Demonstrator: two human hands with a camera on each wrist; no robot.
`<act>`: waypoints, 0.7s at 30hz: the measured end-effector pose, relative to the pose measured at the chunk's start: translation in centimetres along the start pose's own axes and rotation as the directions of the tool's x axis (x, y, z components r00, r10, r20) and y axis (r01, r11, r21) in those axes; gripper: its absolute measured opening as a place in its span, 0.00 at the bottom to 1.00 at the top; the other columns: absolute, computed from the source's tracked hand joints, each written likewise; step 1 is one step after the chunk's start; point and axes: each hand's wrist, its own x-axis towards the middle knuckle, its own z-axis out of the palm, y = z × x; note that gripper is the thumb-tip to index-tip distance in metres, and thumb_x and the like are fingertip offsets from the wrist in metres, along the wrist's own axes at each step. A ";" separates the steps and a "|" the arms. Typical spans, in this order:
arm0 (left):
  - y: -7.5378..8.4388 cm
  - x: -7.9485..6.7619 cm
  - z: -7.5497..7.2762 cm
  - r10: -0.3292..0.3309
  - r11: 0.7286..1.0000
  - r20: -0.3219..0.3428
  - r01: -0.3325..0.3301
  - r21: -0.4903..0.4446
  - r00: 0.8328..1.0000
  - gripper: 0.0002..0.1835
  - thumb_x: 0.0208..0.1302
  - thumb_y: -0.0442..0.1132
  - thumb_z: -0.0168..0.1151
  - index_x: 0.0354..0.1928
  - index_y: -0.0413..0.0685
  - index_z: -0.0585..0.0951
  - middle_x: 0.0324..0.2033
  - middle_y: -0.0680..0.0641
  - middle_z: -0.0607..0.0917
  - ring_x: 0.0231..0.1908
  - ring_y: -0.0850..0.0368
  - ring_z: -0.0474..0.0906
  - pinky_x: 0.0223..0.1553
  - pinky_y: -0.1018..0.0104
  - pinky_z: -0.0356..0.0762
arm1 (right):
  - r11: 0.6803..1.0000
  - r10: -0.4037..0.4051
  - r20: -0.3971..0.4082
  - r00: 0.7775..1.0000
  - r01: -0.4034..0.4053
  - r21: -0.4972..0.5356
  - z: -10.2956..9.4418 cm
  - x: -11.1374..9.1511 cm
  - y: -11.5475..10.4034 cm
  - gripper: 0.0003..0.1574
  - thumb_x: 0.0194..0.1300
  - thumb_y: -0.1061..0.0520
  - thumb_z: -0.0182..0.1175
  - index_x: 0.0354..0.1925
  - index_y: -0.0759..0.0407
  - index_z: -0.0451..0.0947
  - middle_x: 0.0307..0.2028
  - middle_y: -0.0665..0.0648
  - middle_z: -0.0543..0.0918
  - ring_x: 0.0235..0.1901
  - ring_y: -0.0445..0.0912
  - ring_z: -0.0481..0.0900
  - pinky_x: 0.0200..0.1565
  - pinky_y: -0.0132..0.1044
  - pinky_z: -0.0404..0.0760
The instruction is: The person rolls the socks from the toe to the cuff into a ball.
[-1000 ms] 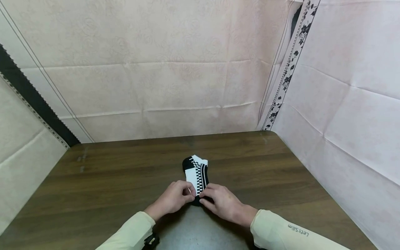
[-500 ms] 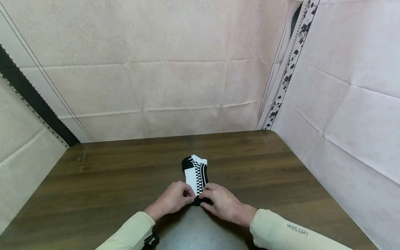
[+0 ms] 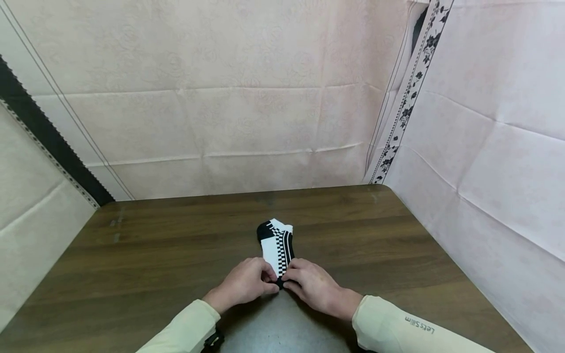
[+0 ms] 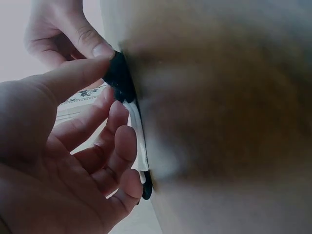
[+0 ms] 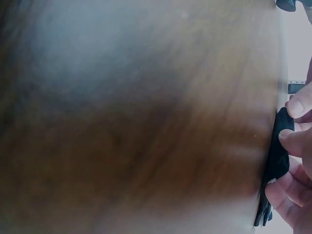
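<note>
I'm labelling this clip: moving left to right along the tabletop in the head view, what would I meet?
Left sleeve → left hand → black-and-white sock → right hand → right sleeve.

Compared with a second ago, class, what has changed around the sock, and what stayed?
On the left hand, the thumb has moved lower and slightly right in the head view, parting from the forefinger. The sock and right hand stayed almost as they were.
</note>
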 end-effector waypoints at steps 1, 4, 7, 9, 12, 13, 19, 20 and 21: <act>0.0 0.0 0.0 -0.002 1.000 -0.001 0.002 0.004 1.000 0.06 0.53 0.40 0.76 0.27 0.55 0.85 0.22 0.62 0.79 0.25 0.68 0.73 0.30 0.67 0.72 | 1.000 0.001 -0.001 1.000 -0.001 0.000 0.0 0.0 0.0 0.02 0.67 0.57 0.68 0.38 0.53 0.86 0.38 0.48 0.79 0.38 0.39 0.76 0.42 0.32 0.78; 0.0 0.0 0.1 -0.010 1.000 -0.005 0.010 0.006 1.000 0.06 0.54 0.39 0.76 0.27 0.55 0.85 0.22 0.62 0.79 0.25 0.68 0.73 0.30 0.66 0.72 | 1.000 0.013 0.007 1.000 -0.013 0.001 0.0 0.1 -0.1 0.02 0.68 0.58 0.66 0.39 0.53 0.86 0.39 0.47 0.79 0.38 0.39 0.76 0.42 0.32 0.78; -0.1 0.0 0.2 -0.014 1.000 -0.003 0.014 0.000 1.000 0.07 0.54 0.39 0.76 0.27 0.55 0.85 0.22 0.62 0.79 0.25 0.67 0.73 0.30 0.67 0.72 | 1.000 0.029 0.017 0.999 -0.029 0.004 0.0 0.1 -0.1 0.03 0.69 0.58 0.66 0.39 0.53 0.86 0.39 0.47 0.79 0.39 0.39 0.76 0.43 0.32 0.78; 0.0 0.0 0.2 -0.014 1.000 -0.001 0.014 -0.004 1.000 0.06 0.54 0.38 0.76 0.28 0.54 0.85 0.23 0.61 0.79 0.25 0.67 0.73 0.30 0.66 0.72 | 0.999 0.040 0.018 0.999 -0.041 0.013 0.0 0.2 -0.1 0.03 0.69 0.58 0.65 0.39 0.53 0.86 0.38 0.47 0.79 0.38 0.39 0.76 0.42 0.33 0.78; 0.1 0.0 0.2 -0.026 1.000 0.009 0.026 -0.009 1.000 0.07 0.54 0.37 0.77 0.28 0.52 0.85 0.23 0.60 0.79 0.25 0.66 0.73 0.30 0.66 0.72 | 0.997 0.064 0.020 0.998 -0.064 0.035 0.1 0.3 0.0 0.03 0.69 0.59 0.65 0.38 0.54 0.86 0.37 0.46 0.78 0.37 0.38 0.75 0.42 0.33 0.78; 0.1 0.0 0.2 -0.031 0.999 0.012 0.031 -0.010 0.999 0.07 0.54 0.37 0.77 0.29 0.51 0.85 0.23 0.60 0.79 0.25 0.66 0.73 0.30 0.66 0.72 | 0.996 0.073 0.023 0.997 -0.074 0.040 0.1 0.4 0.0 0.03 0.69 0.58 0.65 0.38 0.54 0.86 0.36 0.46 0.77 0.37 0.38 0.74 0.41 0.32 0.78; 0.3 0.2 0.1 -0.055 0.998 0.025 0.055 -0.014 0.998 0.07 0.55 0.37 0.76 0.28 0.52 0.84 0.23 0.59 0.78 0.25 0.64 0.72 0.30 0.65 0.72 | 0.995 0.095 0.032 0.995 -0.096 0.036 0.2 0.7 0.0 0.04 0.71 0.58 0.63 0.37 0.55 0.84 0.34 0.46 0.75 0.34 0.39 0.72 0.40 0.32 0.77; 0.3 0.2 0.1 -0.056 0.998 0.026 0.056 -0.015 0.998 0.07 0.56 0.37 0.76 0.28 0.52 0.84 0.23 0.59 0.78 0.25 0.64 0.72 0.30 0.65 0.72 | 0.995 0.094 0.031 0.995 -0.095 0.032 0.2 0.7 -0.1 0.04 0.71 0.58 0.63 0.37 0.55 0.83 0.34 0.46 0.75 0.34 0.40 0.72 0.41 0.32 0.77; 0.3 0.2 0.1 -0.054 0.998 0.027 0.054 -0.016 0.998 0.07 0.56 0.37 0.76 0.28 0.52 0.84 0.23 0.59 0.78 0.25 0.64 0.72 0.30 0.65 0.72 | 0.995 0.094 0.030 0.995 -0.095 0.026 0.3 0.8 -0.1 0.04 0.71 0.58 0.63 0.36 0.55 0.83 0.34 0.46 0.75 0.34 0.40 0.72 0.41 0.32 0.77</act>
